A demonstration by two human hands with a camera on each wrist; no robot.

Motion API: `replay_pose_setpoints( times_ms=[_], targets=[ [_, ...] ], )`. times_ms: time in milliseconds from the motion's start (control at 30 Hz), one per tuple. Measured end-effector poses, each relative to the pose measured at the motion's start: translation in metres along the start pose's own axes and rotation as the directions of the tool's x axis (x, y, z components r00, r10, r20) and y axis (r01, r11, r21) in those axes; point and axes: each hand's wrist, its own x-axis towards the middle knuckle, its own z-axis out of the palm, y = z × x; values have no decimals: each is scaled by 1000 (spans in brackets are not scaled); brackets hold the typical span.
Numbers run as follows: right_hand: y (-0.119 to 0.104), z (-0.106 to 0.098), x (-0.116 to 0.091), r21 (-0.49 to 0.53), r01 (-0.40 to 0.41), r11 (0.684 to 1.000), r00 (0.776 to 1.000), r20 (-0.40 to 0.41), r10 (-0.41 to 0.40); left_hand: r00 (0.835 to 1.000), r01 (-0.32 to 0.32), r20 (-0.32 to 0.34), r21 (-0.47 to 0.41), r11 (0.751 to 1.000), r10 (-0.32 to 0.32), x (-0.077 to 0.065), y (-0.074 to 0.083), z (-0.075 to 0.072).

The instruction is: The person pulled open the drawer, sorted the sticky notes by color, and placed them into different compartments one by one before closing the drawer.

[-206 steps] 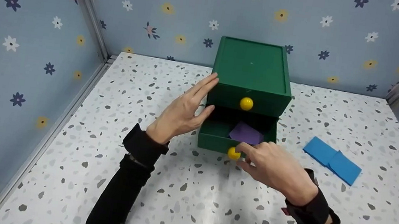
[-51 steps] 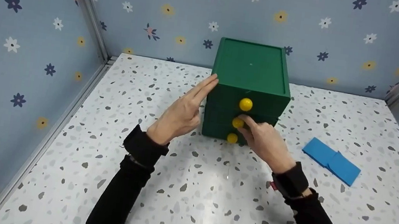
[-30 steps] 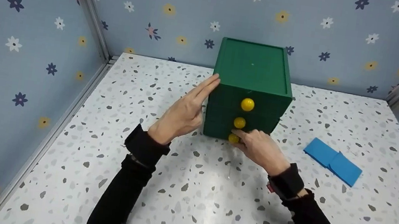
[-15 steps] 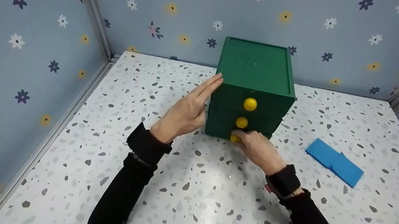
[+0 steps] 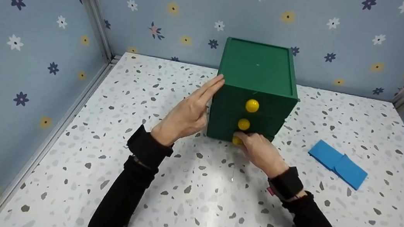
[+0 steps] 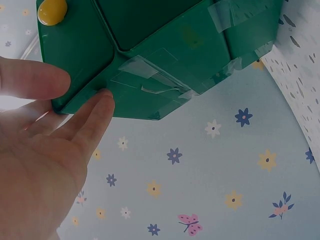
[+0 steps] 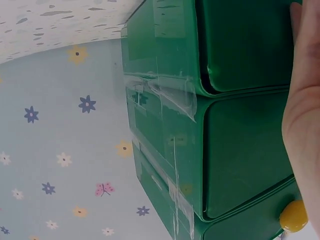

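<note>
A green three-drawer cabinet [image 5: 256, 68] stands near the back wall, its drawers pushed in. Each drawer front carries a round yellow knob: the top knob [image 5: 252, 105], the middle knob [image 5: 244, 124] and the bottom knob [image 5: 237, 140]. My right hand [image 5: 261, 152] grips the bottom knob, a finger bent over its top; the thumb is hidden. My left hand [image 5: 186, 117] rests straight fingertips on the cabinet's left side near the upper front corner. In the left wrist view those fingers [image 6: 92, 115] touch the green side wall. Clear tape [image 7: 172, 95] runs along the side in the right wrist view.
A folded flat blue piece [image 5: 338, 164] lies on the speckled tabletop [image 5: 182, 204] right of the cabinet. Flower-patterned walls [image 5: 184, 9] enclose the back and both sides.
A drawer with a purple piece inside stood pulled out at first; it is now pushed in. My right hand went from the middle knob down to the bottom knob. My left hand stayed.
</note>
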Motion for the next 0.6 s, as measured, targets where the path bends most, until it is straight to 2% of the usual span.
replay_pose_setpoints(
  times_ms=[233, 600],
  targets=[
    [-4, -1, -1, -49, 30, 998, 999, -12, -31, 1000, -8, -3, 4, 1000, 8, 0, 0, 0],
    [-11, -5, -3, -118, 59, 991, 998, 15, -58, 1000, -10, -8, 8, 1000, 10, 0, -1, 1]
  ],
)
